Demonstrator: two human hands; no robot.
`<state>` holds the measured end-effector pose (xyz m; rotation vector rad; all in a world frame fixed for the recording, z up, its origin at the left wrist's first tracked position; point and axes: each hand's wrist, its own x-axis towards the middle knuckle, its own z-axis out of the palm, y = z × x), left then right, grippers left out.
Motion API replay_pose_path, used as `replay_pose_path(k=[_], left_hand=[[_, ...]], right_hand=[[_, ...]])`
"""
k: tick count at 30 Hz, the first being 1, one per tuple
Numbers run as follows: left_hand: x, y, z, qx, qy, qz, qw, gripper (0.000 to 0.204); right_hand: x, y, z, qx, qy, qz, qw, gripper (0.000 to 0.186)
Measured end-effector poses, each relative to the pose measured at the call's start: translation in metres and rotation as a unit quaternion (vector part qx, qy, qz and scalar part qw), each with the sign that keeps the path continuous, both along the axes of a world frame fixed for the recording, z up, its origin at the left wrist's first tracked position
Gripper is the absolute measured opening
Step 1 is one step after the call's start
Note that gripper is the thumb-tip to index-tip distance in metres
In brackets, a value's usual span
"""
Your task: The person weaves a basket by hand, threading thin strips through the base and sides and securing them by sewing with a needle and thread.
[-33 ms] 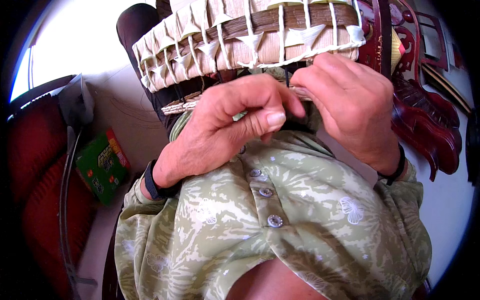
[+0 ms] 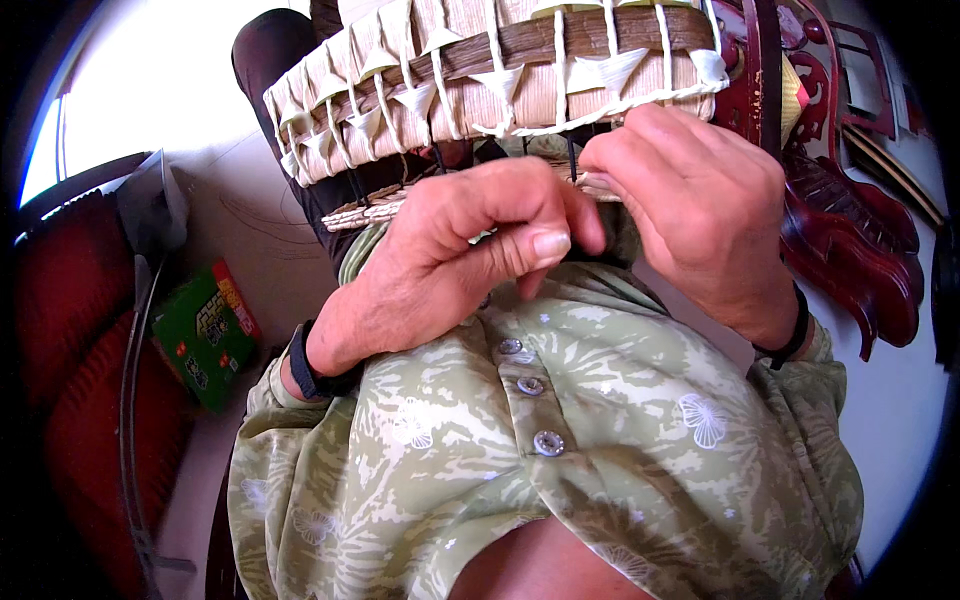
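Note:
A woven plant-fibre basket (image 2: 540,95) lies across my lap, pale with a brown band, white cord wraps and small folded triangles. A twisted white cord runs along its near edge. Below that edge, thin dark stakes (image 2: 572,158) lead to a narrow plaited strip (image 2: 365,213), which passes behind my hands. My left hand (image 2: 480,220) is closed in front of the strip, thumb over curled fingers; what they hold is hidden. Beside it, my right hand (image 2: 695,210) is closed at the basket's right end, its fingertips pinching the strip where it emerges.
Carved dark red wooden furniture (image 2: 850,240) stands close on the right. To the left are a red seat (image 2: 90,400), a thin metal stand (image 2: 130,380) and a green and red package (image 2: 205,335). Loose thin fibres (image 2: 260,220) lie on the floor.
Both hands keep nearly the same place and grip. The left fingers shift very slightly, and more of a dark stake shows between the hands.

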<state>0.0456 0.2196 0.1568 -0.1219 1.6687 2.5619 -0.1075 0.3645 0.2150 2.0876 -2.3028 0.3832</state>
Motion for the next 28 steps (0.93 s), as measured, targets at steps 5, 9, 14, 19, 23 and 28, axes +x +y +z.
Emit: replay_pose_path(k=[5,9,14,19,23,28], left_hand=[[0.008,0.014,-0.019,-0.2,0.158,0.006,0.967,0.007],[0.016,0.015,-0.022,-0.296,0.159,-0.007,0.942,0.012],[0.024,-0.01,-0.033,-0.244,0.157,0.036,0.956,0.009],[0.03,-0.016,-0.03,0.047,0.002,0.068,0.997,0.018],[0.03,-0.011,-0.024,0.057,-0.017,0.073,0.996,0.017],[0.036,-0.003,-0.018,-0.091,0.063,0.058,0.992,0.013]], right_hand=[[0.008,-0.001,-0.004,0.011,0.023,-0.01,1.0,0.012],[0.012,0.002,-0.006,0.028,0.02,-0.006,0.999,0.014],[0.017,0.001,-0.004,0.03,-0.02,-0.002,0.999,0.012],[0.013,0.006,0.003,0.051,-0.048,0.006,0.998,0.011],[0.012,0.008,0.002,0.049,-0.053,0.002,0.997,0.012],[0.008,0.005,0.001,0.03,-0.032,0.007,0.999,0.012]])
